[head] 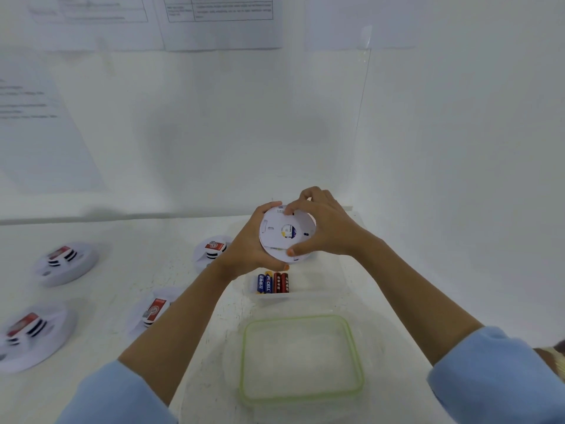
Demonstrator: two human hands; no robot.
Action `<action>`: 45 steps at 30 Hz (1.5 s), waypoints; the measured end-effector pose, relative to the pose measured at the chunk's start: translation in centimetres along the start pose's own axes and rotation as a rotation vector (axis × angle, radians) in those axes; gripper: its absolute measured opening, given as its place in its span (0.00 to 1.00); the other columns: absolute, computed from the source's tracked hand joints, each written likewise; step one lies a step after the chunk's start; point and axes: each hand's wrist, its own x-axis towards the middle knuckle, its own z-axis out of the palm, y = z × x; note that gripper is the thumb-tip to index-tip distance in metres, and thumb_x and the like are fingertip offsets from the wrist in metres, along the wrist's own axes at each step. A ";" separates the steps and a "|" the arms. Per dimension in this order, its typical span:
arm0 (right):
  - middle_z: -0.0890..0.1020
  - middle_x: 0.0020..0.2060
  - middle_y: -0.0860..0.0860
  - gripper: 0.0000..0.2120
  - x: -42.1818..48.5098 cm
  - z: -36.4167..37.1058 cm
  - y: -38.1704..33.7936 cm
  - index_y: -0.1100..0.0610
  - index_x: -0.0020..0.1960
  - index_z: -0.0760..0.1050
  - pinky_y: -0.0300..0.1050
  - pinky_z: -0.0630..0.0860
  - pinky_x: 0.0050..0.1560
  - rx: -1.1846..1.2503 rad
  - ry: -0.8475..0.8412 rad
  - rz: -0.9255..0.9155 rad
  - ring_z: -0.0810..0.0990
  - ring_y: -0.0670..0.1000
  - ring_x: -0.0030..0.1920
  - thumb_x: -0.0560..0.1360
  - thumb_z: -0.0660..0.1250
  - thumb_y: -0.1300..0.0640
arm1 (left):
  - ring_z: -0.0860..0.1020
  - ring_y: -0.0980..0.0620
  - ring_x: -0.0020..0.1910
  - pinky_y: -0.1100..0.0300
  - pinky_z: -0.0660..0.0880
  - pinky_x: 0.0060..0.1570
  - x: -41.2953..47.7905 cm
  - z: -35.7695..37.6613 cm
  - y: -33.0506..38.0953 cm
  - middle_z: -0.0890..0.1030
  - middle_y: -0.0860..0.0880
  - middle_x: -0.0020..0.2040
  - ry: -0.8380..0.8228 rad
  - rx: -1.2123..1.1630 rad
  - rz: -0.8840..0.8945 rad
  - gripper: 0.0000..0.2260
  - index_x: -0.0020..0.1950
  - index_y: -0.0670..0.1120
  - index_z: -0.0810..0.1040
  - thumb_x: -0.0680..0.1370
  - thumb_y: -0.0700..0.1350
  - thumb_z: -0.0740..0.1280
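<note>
I hold a round white smoke detector (pixel 282 235) above the table, its flat back plate turned toward me. My left hand (pixel 249 249) cups it from the left and underneath, fingers curled round its rim. My right hand (pixel 324 224) grips the back plate from the right, thumb on the lower edge and fingers on the upper edge. Just below the detector, several AA batteries (pixel 273 283), blue and red ones, lie side by side in a small clear tray (pixel 272 296).
Several more smoke detectors lie face up on the white table: one (pixel 214 250) behind my left wrist, one (pixel 153 312) under my left forearm, two at the far left (pixel 65 263) (pixel 30 332). A clear container lid with a green rim (pixel 301 358) lies near me. White walls enclose the booth.
</note>
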 end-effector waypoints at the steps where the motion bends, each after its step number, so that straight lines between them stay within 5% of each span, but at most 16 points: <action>1: 0.65 0.56 0.48 0.32 0.2 0.0 0.0 0.49 0.62 0.71 0.40 0.61 0.58 -0.023 0.000 -0.021 0.60 0.46 0.56 0.61 0.78 0.49 | 0.73 0.67 0.56 0.69 0.74 0.49 0.0 0.0 -0.1 0.70 0.53 0.62 0.001 -0.001 0.001 0.45 0.69 0.50 0.59 0.57 0.36 0.76; 19: 0.60 0.55 0.44 0.36 1.1 -0.2 0.9 0.45 0.65 0.70 0.41 0.48 0.62 -0.095 -0.111 -0.094 0.56 0.42 0.57 0.58 0.70 0.41 | 0.73 0.68 0.56 0.69 0.74 0.48 0.5 0.2 -1.0 0.70 0.52 0.62 0.013 -0.039 -0.002 0.45 0.70 0.45 0.59 0.57 0.33 0.75; 26: 0.72 0.57 0.50 0.32 1.1 -1.5 -0.1 0.52 0.66 0.70 0.41 0.58 0.58 -0.201 -0.121 -0.138 0.68 0.49 0.58 0.65 0.75 0.48 | 0.73 0.66 0.57 0.66 0.76 0.46 0.9 -0.1 -0.4 0.69 0.51 0.65 0.001 -0.046 -0.006 0.46 0.71 0.48 0.59 0.57 0.32 0.75; 31: 0.73 0.50 0.52 0.29 1.3 -1.4 -0.6 0.56 0.64 0.71 0.39 0.63 0.44 -0.344 -0.160 -0.194 0.71 0.52 0.51 0.66 0.73 0.48 | 0.73 0.64 0.58 0.67 0.76 0.47 0.6 -0.1 -0.4 0.69 0.52 0.64 0.000 -0.042 -0.020 0.46 0.70 0.50 0.59 0.57 0.33 0.76; 45: 0.73 0.51 0.52 0.29 1.9 -1.2 -1.0 0.57 0.62 0.71 0.40 0.68 0.44 -0.449 -0.212 -0.208 0.73 0.52 0.49 0.65 0.74 0.47 | 0.72 0.55 0.61 0.64 0.76 0.49 0.4 -0.3 -0.7 0.70 0.52 0.63 0.007 -0.046 -0.028 0.46 0.70 0.50 0.59 0.56 0.34 0.76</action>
